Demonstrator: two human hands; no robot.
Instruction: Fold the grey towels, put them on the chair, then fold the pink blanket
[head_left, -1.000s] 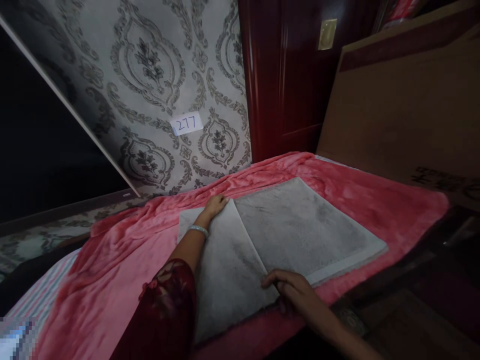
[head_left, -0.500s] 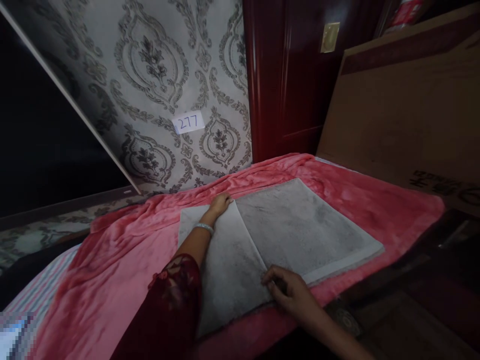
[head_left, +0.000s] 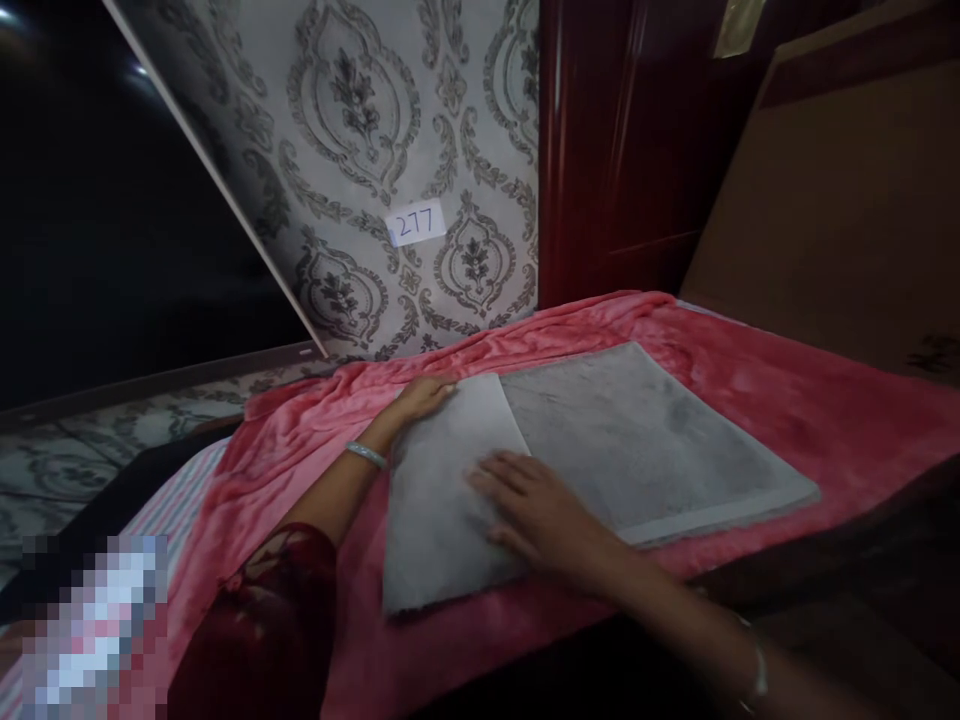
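The cloth (head_left: 637,440) lies flat on the blanket (head_left: 795,375), its left part doubled over as a flap whose edge runs from the far side toward the right hand (head_left: 525,510). That hand is palm down at the flap, fingers loosely spread and holding nothing; blur hides whether every finger touches. The left hand (head_left: 424,398) is at the flap's far left corner, fingers bent; whether it grips the fabric, I cannot tell. Beyond the blanket, a card (head_left: 416,222) reading 277 is on the wall (head_left: 480,165), between the screen (head_left: 135,200) and the door (head_left: 600,170). A box (head_left: 840,190) stands at right.
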